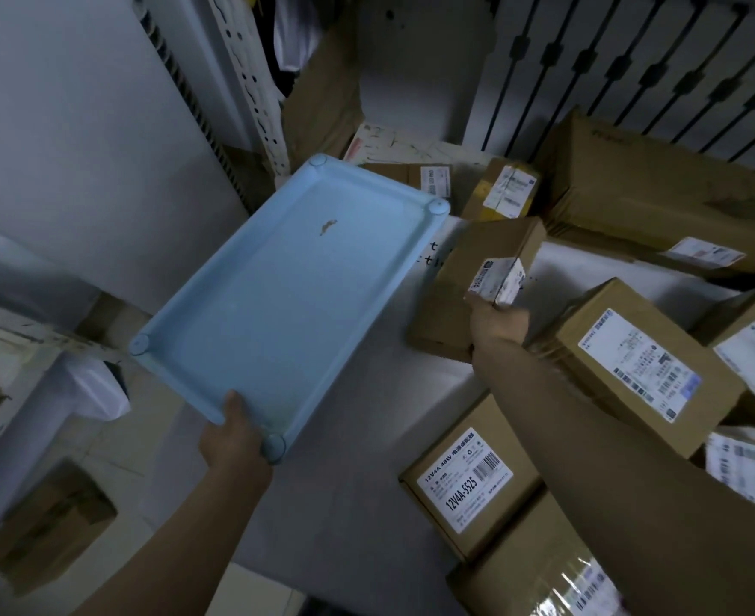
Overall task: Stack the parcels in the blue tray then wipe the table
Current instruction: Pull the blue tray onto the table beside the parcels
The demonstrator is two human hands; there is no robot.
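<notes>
My left hand (233,431) grips the near corner of a light blue tray (277,295), which hangs tilted over the left part of the white table (353,437). The tray holds nothing but a small brown mark. My right hand (497,322) is closed on the near end of a small cardboard parcel (491,255) with a white label, lifted just right of the tray. Another flat parcel (437,322) lies under it on the table.
Several labelled cardboard parcels crowd the table's right side, among them one marked 12V4A (469,477) and a larger one (633,362). A long carton (660,197) lies at the back. A white cabinet (77,126) stands left; cartons (51,522) sit on the floor.
</notes>
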